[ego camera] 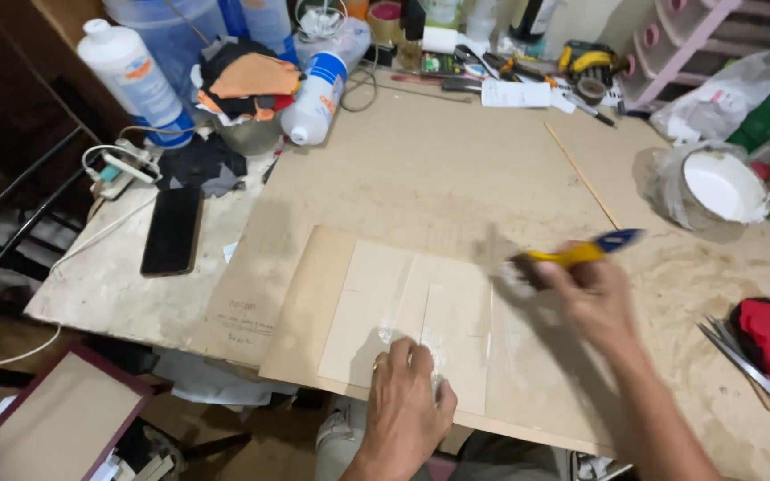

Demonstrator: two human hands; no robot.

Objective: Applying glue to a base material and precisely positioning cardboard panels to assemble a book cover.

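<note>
Left hand [405, 401]: spread flat on the board [403, 312], pinning it.
Right hand [585, 289]: right of it, gripping a yellow brush [577, 254], blurred.

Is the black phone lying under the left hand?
No, the black phone lies far off at the table's left edge, while the left hand presses on the pale sheet.

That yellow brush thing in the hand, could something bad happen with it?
Maybe. The right hand swings the yellow-handled brush fast enough to blur, so wet glue could splash beyond the pale sheet. The left hand presses on that glossy sheet close to the strokes, so its fingers may get smeared or stuck. Open scissors lie near the right forearm, and a wide sweep might bump them.
</note>
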